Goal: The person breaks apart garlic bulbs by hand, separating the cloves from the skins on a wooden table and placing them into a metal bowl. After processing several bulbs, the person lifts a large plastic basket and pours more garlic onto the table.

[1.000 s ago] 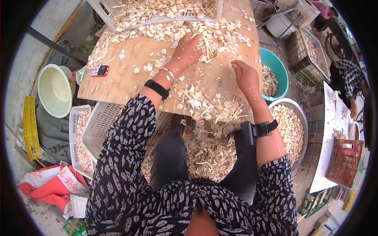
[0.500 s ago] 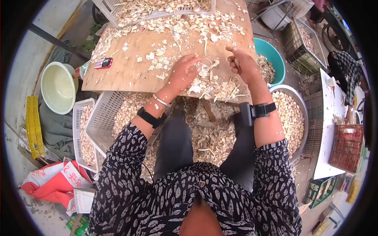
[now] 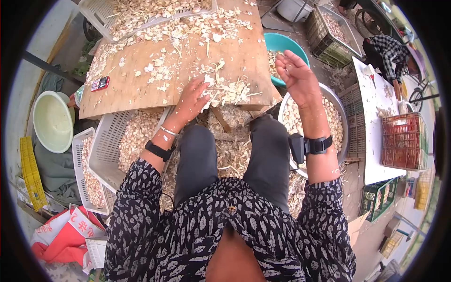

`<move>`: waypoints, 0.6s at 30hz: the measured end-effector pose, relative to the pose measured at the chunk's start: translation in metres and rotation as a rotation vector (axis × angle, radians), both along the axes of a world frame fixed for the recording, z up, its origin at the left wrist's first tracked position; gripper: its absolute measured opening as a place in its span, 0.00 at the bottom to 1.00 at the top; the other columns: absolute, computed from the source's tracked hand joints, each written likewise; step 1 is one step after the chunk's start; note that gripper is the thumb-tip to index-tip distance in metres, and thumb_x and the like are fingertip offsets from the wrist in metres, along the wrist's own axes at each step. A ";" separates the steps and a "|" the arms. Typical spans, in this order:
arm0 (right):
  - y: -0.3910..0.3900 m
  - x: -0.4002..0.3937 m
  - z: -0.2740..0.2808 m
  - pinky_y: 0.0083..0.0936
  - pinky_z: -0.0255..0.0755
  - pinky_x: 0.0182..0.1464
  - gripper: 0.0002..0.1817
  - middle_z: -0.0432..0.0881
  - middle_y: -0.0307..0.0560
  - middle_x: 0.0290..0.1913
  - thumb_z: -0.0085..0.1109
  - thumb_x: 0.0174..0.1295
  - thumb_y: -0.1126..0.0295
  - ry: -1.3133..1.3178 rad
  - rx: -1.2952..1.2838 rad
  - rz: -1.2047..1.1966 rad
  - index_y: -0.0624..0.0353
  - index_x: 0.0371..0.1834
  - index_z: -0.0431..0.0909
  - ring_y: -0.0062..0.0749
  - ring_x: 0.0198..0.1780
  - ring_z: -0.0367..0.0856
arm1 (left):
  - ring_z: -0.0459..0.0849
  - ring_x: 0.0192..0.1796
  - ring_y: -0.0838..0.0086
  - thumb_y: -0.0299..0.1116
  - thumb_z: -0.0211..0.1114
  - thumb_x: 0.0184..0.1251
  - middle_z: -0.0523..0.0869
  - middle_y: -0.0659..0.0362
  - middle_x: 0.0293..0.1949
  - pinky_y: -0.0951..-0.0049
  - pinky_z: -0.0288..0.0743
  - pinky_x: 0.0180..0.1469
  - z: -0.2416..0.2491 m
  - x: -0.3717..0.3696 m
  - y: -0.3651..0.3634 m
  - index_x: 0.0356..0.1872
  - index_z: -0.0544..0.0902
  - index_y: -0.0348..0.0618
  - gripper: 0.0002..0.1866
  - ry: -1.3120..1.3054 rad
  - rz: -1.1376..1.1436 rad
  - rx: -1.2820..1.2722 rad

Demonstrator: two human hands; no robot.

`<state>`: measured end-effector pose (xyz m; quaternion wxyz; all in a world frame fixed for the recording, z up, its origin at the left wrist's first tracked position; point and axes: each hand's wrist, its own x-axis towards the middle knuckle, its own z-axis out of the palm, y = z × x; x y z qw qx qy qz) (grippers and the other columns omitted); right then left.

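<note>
The person sits with a wooden table across the knees, so both hands work close to the body. The left hand lies flat at the near edge on a heap of garlic skins, fingers spread and gripping nothing; at that edge the skins can drop to the litter between the legs. The right hand is lifted off the right side of the table, open, fingers apart, above the metal basin of peeled cloves, with a teal tub just beyond it. I cannot tell whether a clove sits in the palm. The basin stands by the right knee, within easy reach for that hand.

A white crate of cloves sits under the table's left end, and another crate rests on the far edge. A red phone lies at the table's left, clear of the skins. A pale bowl stands on the ground farther left.

A red and white sack at near left bears printed characters, too distorted to read.
</note>
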<state>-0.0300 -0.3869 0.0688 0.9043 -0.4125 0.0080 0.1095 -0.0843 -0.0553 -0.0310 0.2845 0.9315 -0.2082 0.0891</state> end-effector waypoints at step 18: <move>-0.162 -0.058 -0.111 0.29 0.71 0.55 0.17 0.81 0.56 0.51 0.58 0.59 0.69 -0.155 -1.800 -0.249 0.61 0.51 0.79 0.40 0.54 0.78 | 0.84 0.34 0.66 0.32 0.64 0.58 0.85 0.53 0.32 0.70 0.76 0.39 0.035 0.085 0.182 0.37 0.84 0.39 0.09 -0.116 0.751 -0.226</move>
